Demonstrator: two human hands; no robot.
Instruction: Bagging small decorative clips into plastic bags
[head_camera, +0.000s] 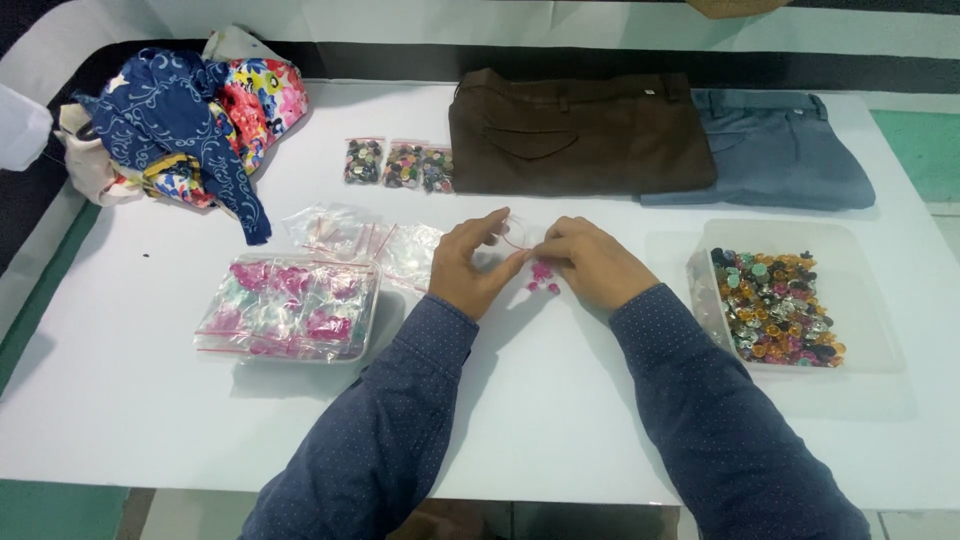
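While both hands met at the table's middle, a small clear bag (513, 235) was pinched between the left hand (472, 265) and right hand (592, 262), pink buttons (542, 277) lying just beneath. Filled bags in a tub (288, 307) were set to the left, a tray of mixed buttons (778, 305) to the right, folded brown trousers (575, 130) beyond.

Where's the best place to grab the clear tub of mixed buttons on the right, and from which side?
Grip the tub by its bare right rim, coming from the right. The buttons are heaped against its left wall, and it is open-topped, so keep it level.
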